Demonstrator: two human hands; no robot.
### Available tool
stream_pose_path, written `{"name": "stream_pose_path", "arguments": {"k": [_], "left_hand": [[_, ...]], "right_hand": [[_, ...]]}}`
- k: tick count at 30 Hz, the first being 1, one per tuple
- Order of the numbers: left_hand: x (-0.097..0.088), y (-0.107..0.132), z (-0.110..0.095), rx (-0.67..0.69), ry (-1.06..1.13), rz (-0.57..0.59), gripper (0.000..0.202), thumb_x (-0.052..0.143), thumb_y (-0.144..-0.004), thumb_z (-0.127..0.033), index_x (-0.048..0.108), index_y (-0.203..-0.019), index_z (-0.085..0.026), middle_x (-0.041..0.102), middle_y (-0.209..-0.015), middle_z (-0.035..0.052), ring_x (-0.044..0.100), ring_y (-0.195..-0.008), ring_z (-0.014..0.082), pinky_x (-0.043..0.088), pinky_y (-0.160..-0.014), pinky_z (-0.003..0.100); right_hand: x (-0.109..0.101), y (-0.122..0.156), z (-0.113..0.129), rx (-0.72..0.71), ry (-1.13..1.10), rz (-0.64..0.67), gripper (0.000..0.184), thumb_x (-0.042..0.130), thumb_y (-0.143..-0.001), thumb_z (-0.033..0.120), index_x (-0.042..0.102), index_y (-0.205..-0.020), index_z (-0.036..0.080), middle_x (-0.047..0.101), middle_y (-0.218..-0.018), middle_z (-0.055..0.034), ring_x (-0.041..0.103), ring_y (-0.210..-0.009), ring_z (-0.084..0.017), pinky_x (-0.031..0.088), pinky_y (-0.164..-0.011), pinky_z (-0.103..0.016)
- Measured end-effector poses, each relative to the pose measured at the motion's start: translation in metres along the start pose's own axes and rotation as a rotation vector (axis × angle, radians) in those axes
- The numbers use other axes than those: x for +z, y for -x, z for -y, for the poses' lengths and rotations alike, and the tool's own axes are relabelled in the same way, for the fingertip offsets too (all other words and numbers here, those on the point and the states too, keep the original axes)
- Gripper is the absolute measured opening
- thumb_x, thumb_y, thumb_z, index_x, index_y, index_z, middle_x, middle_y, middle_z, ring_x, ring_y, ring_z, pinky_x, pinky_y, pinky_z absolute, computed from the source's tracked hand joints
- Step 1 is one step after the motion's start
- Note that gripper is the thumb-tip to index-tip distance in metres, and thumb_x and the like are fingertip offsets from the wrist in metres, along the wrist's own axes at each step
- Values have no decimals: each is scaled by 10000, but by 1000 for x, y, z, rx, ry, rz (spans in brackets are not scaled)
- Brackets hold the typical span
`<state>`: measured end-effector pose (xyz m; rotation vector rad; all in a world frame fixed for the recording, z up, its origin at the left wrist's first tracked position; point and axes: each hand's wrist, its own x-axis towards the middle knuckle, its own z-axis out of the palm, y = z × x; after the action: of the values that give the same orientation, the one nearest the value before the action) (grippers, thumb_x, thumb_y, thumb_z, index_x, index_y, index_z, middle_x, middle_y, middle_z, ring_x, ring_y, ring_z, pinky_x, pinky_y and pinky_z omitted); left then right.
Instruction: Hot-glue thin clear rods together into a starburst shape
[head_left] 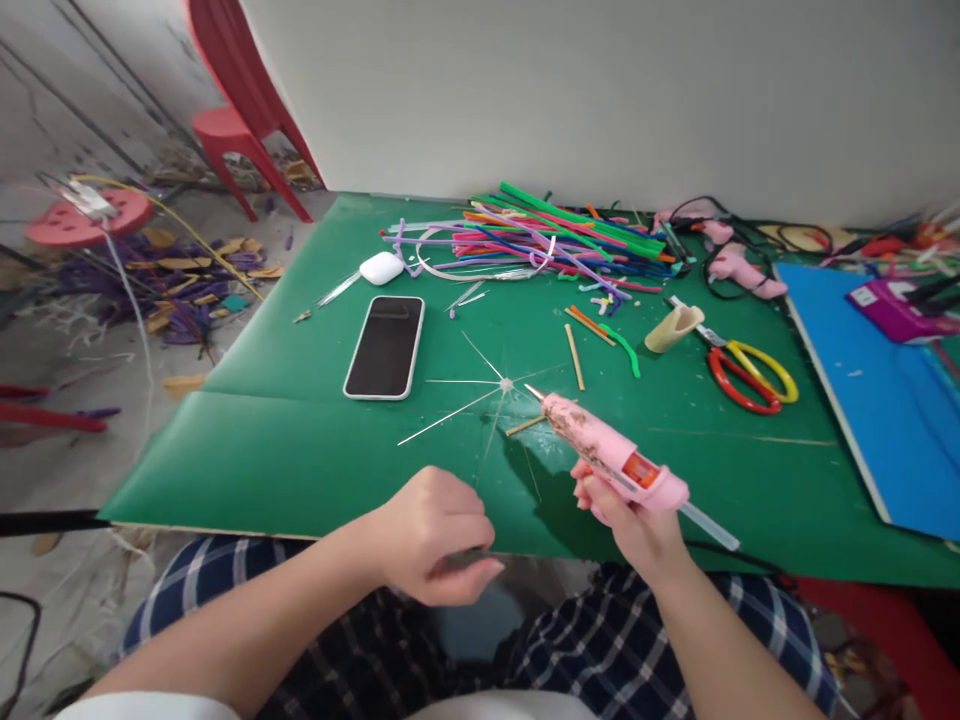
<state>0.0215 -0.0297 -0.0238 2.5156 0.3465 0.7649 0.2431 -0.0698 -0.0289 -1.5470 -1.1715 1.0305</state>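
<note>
My right hand (626,515) grips a pink glue gun (607,452), its nozzle aimed at the hub of a star of thin clear sticks (504,385) lying on the green table cover (285,430). My left hand (439,535) is closed at the table's near edge, pinching something thin and dark that I cannot make out. A small tan stick (525,426) lies just under the gun's nozzle.
A black phone (385,346) and white earbud case (381,267) lie to the left. A heap of coloured pipe cleaners (547,240) sits at the back. Red-and-yellow scissors (746,375), other pink glue guns (739,268) and a blue sheet (877,400) are on the right. A red chair (240,120) stands beyond.
</note>
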Motion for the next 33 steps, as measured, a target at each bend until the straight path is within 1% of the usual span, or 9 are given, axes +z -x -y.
{"name": "stream_pose_path", "arguments": {"k": [4, 8, 10, 12, 16, 20, 22, 28, 33], "left_hand": [[9, 2, -11, -23, 158, 19, 220, 405, -793, -259, 441, -580, -221, 458, -417, -7, 478, -405, 136, 307, -402, 287], [30, 9, -25, -14, 347, 25, 292, 399, -802, -265, 368, -516, -219, 463, -407, -10, 488, -413, 114, 332, -405, 263], [42, 12, -29, 64, 296, -4, 330, 405, -803, -273, 326, -487, -217, 442, -388, -11, 458, -383, 114, 296, -370, 272], [49, 14, -30, 95, 240, -55, 358, 386, -819, -269, 304, -475, -215, 429, -380, -7, 439, -367, 113, 277, -363, 281], [47, 13, -29, 69, 238, -177, 394, 319, -855, -292, 292, -471, -213, 411, -371, -7, 425, -354, 106, 282, -373, 283], [42, 11, -28, 29, 231, -235, 376, 317, -845, -253, 288, -472, -215, 398, -357, -10, 404, -337, 108, 266, -371, 285], [43, 11, -28, 4, 240, -215, 364, 330, -840, -256, 302, -480, -211, 402, -365, -14, 405, -343, 103, 266, -373, 275], [42, 8, -28, -66, 282, -51, 328, 391, -831, -265, 381, -510, -200, 448, -399, -21, 422, -384, 101, 273, -385, 258], [42, 8, -26, -55, 323, -33, 330, 417, -821, -273, 371, -506, -189, 456, -396, -27, 419, -384, 93, 264, -384, 251]], "right_hand": [[5, 3, -2, -2, 22, -3, 314, 633, -666, 466, 603, -638, 155, 562, -505, -11, 520, -423, -113, 420, -385, -205], [12, 6, 1, 5, 52, -47, 315, 626, -675, 471, 606, -670, 157, 586, -537, -18, 549, -453, -129, 463, -433, -230], [14, 7, 2, -7, 73, -56, 300, 631, -680, 457, 603, -676, 158, 582, -535, -14, 553, -458, -130, 459, -433, -226], [15, 8, 0, -51, 90, -47, 286, 628, -690, 443, 602, -685, 159, 579, -540, -13, 554, -467, -131, 454, -433, -225], [15, 9, -5, -131, 126, -25, 258, 625, -704, 417, 604, -693, 159, 579, -563, -14, 551, -481, -130, 441, -426, -222], [16, 9, -7, -130, 139, -52, 260, 622, -707, 418, 598, -704, 159, 568, -558, -13, 545, -481, -132, 435, -425, -228], [17, 9, -7, -142, 148, -50, 267, 616, -710, 425, 596, -698, 159, 562, -552, -12, 542, -480, -132, 430, -423, -227], [17, 8, -4, -150, 155, -44, 270, 604, -719, 423, 593, -675, 157, 560, -542, -12, 533, -484, -127, 417, -419, -222], [17, 7, -4, -108, 134, -39, 271, 610, -716, 418, 581, -675, 152, 549, -533, -4, 511, -473, -117, 395, -418, -219]]}}
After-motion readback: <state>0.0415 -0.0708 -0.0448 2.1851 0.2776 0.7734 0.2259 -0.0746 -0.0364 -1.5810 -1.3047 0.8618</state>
